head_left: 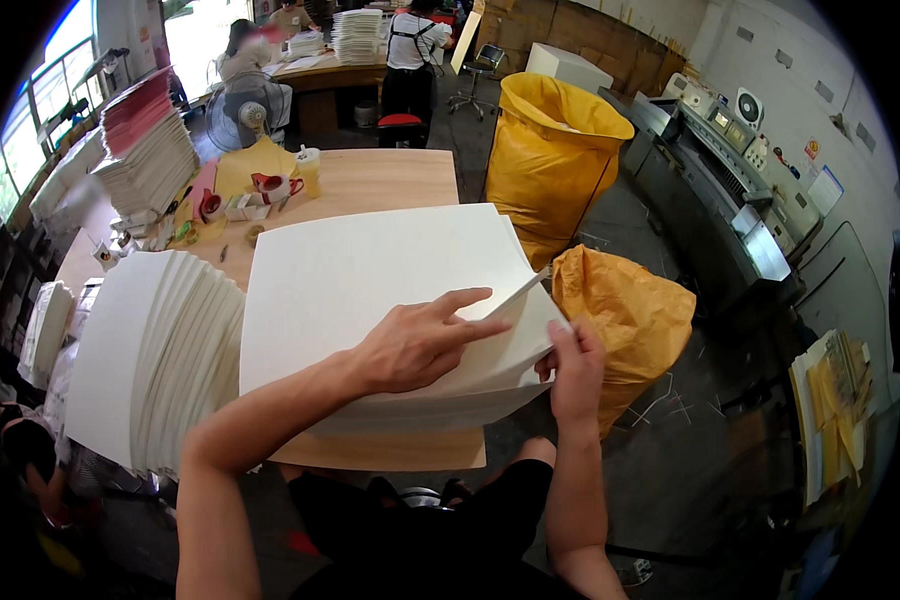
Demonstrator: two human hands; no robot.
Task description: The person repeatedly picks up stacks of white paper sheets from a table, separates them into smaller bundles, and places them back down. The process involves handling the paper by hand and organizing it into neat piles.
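Daylight enters through windows (70, 38) at upper left, overexposed to white. The white sheets (360, 290) are brightly lit; the floor (710, 352) is dim. A machine panel (762, 250) shows glare. Fisheye distortion bends edges; corners are black.

Two hands (410, 350) (578, 372) worked; two yellow bags (542, 165) (625, 330) stood at one and three o'clock, three people (242, 64) (292, 18) (407, 72) toward eleven.

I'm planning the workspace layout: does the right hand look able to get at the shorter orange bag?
Probably yes: the shorter orange bag appears just beyond the right hand, with nothing visible between them, though that hand pinches the edge of the white sheets and would likely have to release it.
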